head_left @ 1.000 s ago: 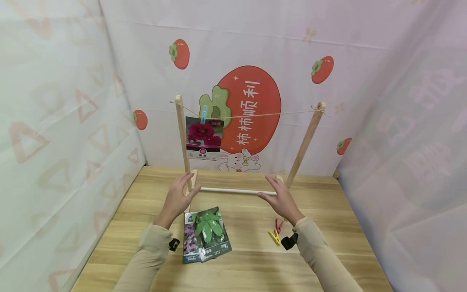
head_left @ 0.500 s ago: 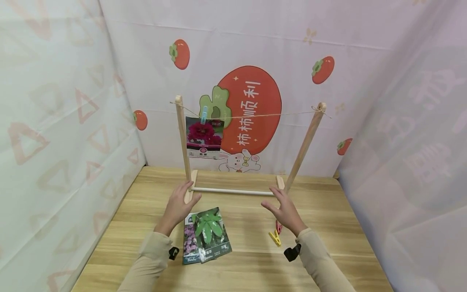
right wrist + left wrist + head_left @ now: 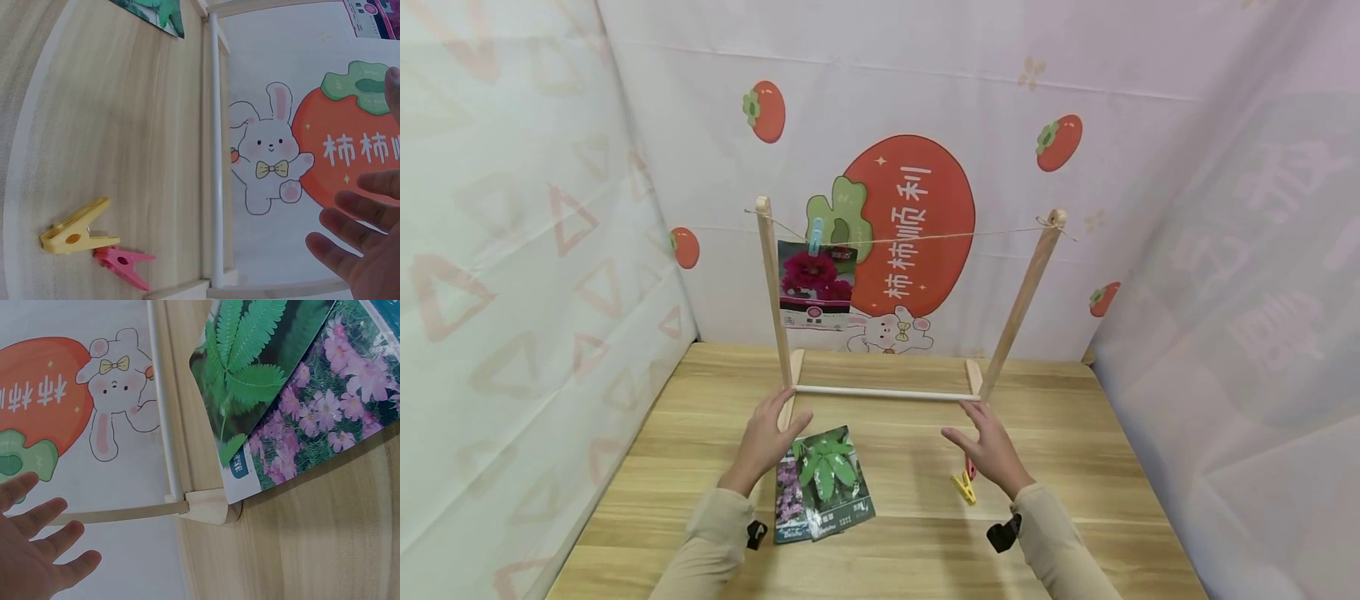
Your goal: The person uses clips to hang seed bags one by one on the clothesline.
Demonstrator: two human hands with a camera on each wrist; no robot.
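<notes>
Both hands hover with fingers spread and hold nothing. My left hand is near the base of the wooden frame's left post, above and left of two seed packets. The packet with green leaves overlaps the one with purple flowers. My right hand is near the foot of the right post. Below it on the table lie a yellow clothespin and a pink clothespin. A light-blue clothespin holds a magenta-flower packet on the string.
A white rod joins the frame's feet low over the wooden table. Printed cloth walls enclose the back and both sides. Each wrist carries a black strapped device.
Both hands have drawn down and back from the frame, the right one also slightly rightward. The frame, packets and clothespins keep their places.
</notes>
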